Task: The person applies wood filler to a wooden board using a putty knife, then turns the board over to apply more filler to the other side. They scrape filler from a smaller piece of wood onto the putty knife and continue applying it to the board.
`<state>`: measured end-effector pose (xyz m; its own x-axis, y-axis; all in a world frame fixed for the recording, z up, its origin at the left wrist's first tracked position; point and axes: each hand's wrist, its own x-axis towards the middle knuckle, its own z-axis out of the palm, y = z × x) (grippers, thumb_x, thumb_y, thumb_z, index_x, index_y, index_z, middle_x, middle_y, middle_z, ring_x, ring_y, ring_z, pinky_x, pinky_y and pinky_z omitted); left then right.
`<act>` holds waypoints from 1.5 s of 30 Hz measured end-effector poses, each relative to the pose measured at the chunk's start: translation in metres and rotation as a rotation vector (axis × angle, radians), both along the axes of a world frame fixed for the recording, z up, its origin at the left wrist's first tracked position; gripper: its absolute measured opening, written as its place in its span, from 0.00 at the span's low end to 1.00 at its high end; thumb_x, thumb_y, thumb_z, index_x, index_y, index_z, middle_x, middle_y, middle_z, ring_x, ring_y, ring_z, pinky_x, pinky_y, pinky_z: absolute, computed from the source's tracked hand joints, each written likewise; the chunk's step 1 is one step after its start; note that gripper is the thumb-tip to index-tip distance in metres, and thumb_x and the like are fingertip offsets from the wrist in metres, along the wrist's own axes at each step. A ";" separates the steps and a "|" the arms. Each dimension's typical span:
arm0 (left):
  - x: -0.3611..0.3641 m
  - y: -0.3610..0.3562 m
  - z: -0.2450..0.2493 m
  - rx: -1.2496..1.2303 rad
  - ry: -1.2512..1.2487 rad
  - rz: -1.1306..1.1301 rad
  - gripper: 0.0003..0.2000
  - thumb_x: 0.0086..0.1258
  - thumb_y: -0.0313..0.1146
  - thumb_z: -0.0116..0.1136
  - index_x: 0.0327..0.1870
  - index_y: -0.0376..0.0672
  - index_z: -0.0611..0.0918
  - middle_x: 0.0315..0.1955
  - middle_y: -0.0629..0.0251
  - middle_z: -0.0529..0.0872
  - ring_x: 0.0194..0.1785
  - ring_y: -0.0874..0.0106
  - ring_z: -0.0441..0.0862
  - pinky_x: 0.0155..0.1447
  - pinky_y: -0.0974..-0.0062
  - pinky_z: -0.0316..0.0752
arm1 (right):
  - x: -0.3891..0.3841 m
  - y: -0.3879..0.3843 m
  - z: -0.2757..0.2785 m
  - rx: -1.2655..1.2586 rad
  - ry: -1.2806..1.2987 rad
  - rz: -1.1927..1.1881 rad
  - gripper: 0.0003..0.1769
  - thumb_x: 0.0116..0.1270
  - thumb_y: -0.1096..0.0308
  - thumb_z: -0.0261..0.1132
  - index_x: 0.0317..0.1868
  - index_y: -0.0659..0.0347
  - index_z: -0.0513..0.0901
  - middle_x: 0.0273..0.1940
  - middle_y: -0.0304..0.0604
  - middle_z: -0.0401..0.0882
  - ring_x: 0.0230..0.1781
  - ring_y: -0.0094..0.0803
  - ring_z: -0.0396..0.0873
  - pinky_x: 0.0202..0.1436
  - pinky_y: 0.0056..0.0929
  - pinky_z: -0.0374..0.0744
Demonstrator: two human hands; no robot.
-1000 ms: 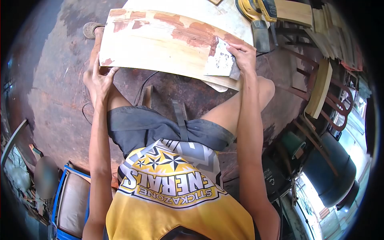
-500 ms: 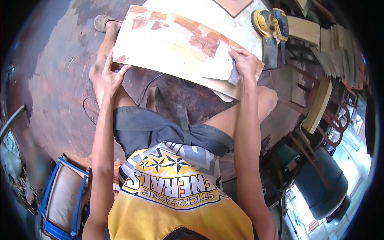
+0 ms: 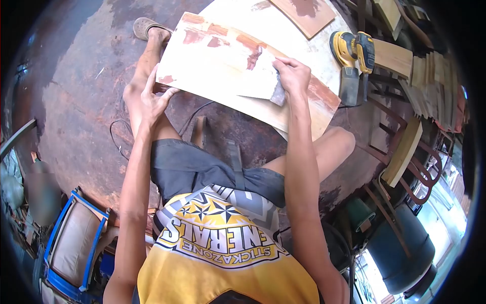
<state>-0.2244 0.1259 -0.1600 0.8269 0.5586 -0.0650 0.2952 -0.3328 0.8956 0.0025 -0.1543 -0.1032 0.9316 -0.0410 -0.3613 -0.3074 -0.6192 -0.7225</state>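
1. The right hand (image 3: pixel 291 76) is closed on a broad scraper (image 3: pixel 259 77), fingers on top, with the blade pressed flat to the panel (image 3: pixel 212 71) right of its centre.
2. The left hand (image 3: pixel 154 100) is half open. Its spread fingers and thumb hold the panel's near-left corner. How far the fingers reach underneath cannot be told.
3. The panel is thin and bowed. It lies across the seated person's legs, its far edge over a pale board (image 3: pixel 283 28) and its near-right corner above the right knee (image 3: pixel 340 144).
4. Risk of slippage: only one corner is held. A hard push with the scraper could swing the panel on the legs or slide it to the floor (image 3: pixel 76 101).
5. Risk of flexing: the sheet has no backing where the blade bears. It may spring or crack there, and the blade would then skip.
6. Risk of gouging: a tilted blade corner could dig into the pale wood or drag the reddish patches (image 3: pixel 202 34) into streaks.
7. Risk to the hand: a skipping blade would carry the right hand's fingers along the panel's thin edge.
8. Risk from nearby items: the sander (image 3: pixel 352 50) stands just right of the panel and a jolt could knock it. The cable (image 3: pixel 117 138) on the floor by the left leg could catch a foot.
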 end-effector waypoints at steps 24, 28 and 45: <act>0.003 0.008 0.012 -0.140 -0.055 -0.050 0.44 0.51 0.35 0.80 0.71 0.38 0.70 0.57 0.58 0.84 0.57 0.72 0.81 0.60 0.74 0.76 | -0.005 0.109 0.041 -0.101 -0.023 0.136 0.12 0.53 0.66 0.72 0.38 0.60 0.91 0.30 0.45 0.88 0.30 0.27 0.85 0.39 0.26 0.82; 0.003 0.013 0.012 -0.189 0.001 -0.052 0.44 0.50 0.35 0.80 0.70 0.37 0.70 0.57 0.57 0.84 0.58 0.71 0.81 0.61 0.74 0.76 | 0.002 0.069 0.020 0.051 0.032 0.022 0.11 0.54 0.75 0.74 0.39 0.67 0.90 0.33 0.43 0.88 0.31 0.25 0.82 0.38 0.24 0.80; 0.002 0.015 0.002 -0.130 -0.103 -0.032 0.44 0.47 0.38 0.80 0.71 0.47 0.72 0.37 0.65 0.84 0.38 0.74 0.77 0.44 0.76 0.75 | 0.010 0.138 0.017 -0.021 -0.057 0.087 0.11 0.52 0.69 0.74 0.37 0.62 0.91 0.33 0.44 0.89 0.33 0.27 0.85 0.43 0.25 0.81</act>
